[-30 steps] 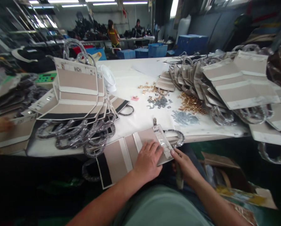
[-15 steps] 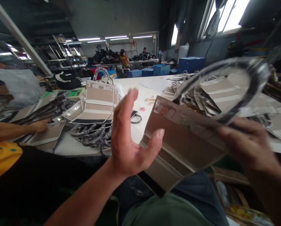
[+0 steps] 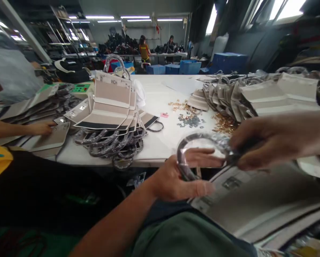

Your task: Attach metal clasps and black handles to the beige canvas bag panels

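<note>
In the head view, a beige bag panel (image 3: 259, 192) with a paler strip and a small metal fitting tilts over my lap. Its dark handle (image 3: 181, 157), wrapped in clear plastic, loops out toward the left. My right hand (image 3: 272, 142), blurred, is closed around the handle's base at the panel's top edge. My left hand (image 3: 178, 180) lies at the loop, its fingers stretched out and its thumb apart. The handle crosses in front of its palm; whether they touch I cannot tell.
On the white table (image 3: 154, 94) are stacked bag panels (image 3: 111, 96), gold fittings (image 3: 224, 123) and grey metal pieces (image 3: 190, 120). More panels (image 3: 280, 92) are piled at the right. A co-worker's hand (image 3: 40, 127) rests on a panel at the left. Blue bins (image 3: 190, 66) stand behind.
The panel has swung down and right, and its handle now points left. My right hand has shifted from the panel's right side to the handle base. My left hand has moved right to the loop.
</note>
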### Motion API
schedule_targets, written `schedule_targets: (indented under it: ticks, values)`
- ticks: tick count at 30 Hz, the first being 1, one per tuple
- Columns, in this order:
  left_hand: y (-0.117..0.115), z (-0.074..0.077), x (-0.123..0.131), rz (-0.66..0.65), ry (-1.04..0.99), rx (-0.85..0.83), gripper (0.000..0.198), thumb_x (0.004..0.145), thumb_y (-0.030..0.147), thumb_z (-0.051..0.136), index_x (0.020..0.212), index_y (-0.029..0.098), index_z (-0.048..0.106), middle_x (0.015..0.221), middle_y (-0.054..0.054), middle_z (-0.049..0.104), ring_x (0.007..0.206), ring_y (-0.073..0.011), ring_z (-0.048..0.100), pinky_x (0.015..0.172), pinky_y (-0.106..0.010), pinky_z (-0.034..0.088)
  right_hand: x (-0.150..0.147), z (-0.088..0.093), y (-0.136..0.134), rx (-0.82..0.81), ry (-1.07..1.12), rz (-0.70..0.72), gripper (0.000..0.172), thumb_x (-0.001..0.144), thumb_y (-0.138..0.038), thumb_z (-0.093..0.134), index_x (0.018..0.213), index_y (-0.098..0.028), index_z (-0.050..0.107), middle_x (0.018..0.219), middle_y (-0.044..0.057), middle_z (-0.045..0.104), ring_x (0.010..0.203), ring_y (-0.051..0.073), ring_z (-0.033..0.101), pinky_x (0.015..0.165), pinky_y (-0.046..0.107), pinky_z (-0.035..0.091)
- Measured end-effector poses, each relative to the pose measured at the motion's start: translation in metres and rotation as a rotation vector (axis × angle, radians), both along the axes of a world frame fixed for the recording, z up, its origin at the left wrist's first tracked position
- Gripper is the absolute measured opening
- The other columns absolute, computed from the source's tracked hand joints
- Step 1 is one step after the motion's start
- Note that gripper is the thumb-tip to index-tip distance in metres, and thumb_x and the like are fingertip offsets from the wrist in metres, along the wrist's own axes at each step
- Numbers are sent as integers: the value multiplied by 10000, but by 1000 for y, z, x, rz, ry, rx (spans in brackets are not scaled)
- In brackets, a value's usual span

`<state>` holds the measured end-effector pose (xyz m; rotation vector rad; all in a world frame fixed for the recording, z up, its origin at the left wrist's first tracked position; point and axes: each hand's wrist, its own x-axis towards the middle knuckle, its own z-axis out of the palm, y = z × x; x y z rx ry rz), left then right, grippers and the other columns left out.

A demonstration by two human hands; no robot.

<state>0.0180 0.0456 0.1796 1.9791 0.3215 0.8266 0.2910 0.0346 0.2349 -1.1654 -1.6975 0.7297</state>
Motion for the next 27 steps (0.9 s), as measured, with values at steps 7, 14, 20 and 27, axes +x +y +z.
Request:
schedule_targets:
  ticks: [7, 14, 20, 27]
  values:
    - [-22, -140, 11, 283, -18, -879, 529, 728, 468, 874, 1159, 169, 802, 1094, -119, 783, 964, -294, 724, 849, -386, 584, -56, -51, 90, -647, -751, 672, 115, 763, -273, 759, 682, -212, 813, 549, -31, 669, 481, 134, 544, 450, 260, 356]
    - [-1, -194, 41, 617, -224, -1231, 458, 702, 390, 859, 1080, 138, 799, 952, -93, 790, 823, -240, 703, 766, -342, 553, -85, -116, 161, -425, -1164, 491, 239, 620, -470, 861, 736, -263, 828, 621, 22, 687, 525, 166, 518, 575, 315, 334]
    - [12, -205, 52, 714, -271, -1317, 368, 711, 399, 845, 959, 130, 802, 874, -82, 784, 783, -229, 703, 719, -310, 537, -86, -143, 198, -387, -1205, 558, 337, 597, -521, 891, 805, -267, 813, 668, 6, 684, 615, 182, 576, 591, 298, 326]
    - [18, -188, 64, 796, -341, -1359, 313, 710, 376, 839, 892, 129, 781, 736, -62, 752, 667, -214, 692, 665, -310, 546, -63, -120, 131, 94, -448, 200, 251, 927, -361, 732, 738, -199, 698, 746, 25, 670, 613, 136, 555, 583, 290, 369]
